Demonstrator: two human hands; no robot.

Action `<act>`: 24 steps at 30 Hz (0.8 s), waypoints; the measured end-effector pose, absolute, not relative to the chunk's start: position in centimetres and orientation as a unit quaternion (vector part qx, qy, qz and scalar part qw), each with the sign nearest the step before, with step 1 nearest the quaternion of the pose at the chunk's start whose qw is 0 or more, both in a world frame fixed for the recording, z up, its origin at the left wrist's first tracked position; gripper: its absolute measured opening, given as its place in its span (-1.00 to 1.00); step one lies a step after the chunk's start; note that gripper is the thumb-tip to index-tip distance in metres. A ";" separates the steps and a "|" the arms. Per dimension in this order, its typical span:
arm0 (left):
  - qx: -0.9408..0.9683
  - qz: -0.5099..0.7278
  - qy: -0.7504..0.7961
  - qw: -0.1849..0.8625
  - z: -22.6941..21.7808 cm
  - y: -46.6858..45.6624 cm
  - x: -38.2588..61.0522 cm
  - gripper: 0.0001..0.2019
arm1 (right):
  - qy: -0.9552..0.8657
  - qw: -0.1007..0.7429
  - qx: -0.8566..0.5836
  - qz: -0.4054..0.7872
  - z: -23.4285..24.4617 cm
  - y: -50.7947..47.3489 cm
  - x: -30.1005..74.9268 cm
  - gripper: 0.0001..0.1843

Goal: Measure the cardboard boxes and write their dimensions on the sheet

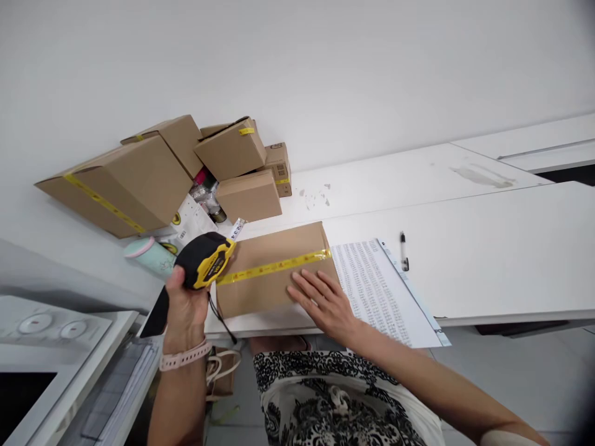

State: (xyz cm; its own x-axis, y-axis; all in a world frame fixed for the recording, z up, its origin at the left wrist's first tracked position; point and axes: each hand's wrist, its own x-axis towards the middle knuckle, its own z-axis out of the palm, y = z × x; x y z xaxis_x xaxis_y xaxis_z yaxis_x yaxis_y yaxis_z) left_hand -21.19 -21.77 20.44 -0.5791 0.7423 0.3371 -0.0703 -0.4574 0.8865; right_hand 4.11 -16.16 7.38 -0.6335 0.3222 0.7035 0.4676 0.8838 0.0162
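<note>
My left hand is wrapped round a black and yellow tape measure, held up at the left end of a cardboard box. A short piece of the white numbered blade sticks out at its top, and a black wrist strap hangs below. Yellow printed tape runs lengthwise along the box, which lies on the white table. My right hand rests flat on the box's near right part, fingers stretched out. Printed sheets lie right beside the box, partly under my right forearm's side.
Several cardboard boxes are stacked at the back left against the wall. A mint tumbler lies near them. A pen lies right of the sheets on the white table. A white appliance stands at the lower left.
</note>
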 end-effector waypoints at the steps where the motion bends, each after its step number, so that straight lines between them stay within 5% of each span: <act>1: 0.370 0.771 0.442 0.270 20.6 -22.6 -20.8 -0.64 | -0.896 0.371 -0.226 -0.094 6.5 -17.3 4.5 -0.14; 8: 0.327 0.754 0.464 0.330 17.2 -26.7 -18.7 -0.60 | -0.876 0.408 -0.257 -0.026 1.7 -21.4 5.7 -0.24; 14: 0.369 0.611 0.459 0.528 15.7 -28.0 -18.0 -0.31 | -0.732 0.547 -0.300 0.275 8.0 -20.7 7.5 -0.63; 19: 0.407 0.486 0.404 0.659 17.1 -27.6 -17.4 -0.18 | -0.611 0.378 -0.291 0.632 13.4 -19.2 7.6 -0.73; 24: 0.396 0.463 0.399 0.685 18.1 -26.4 -17.6 -0.27 | -0.526 0.351 -0.272 0.725 13.3 -17.2 7.4 -0.73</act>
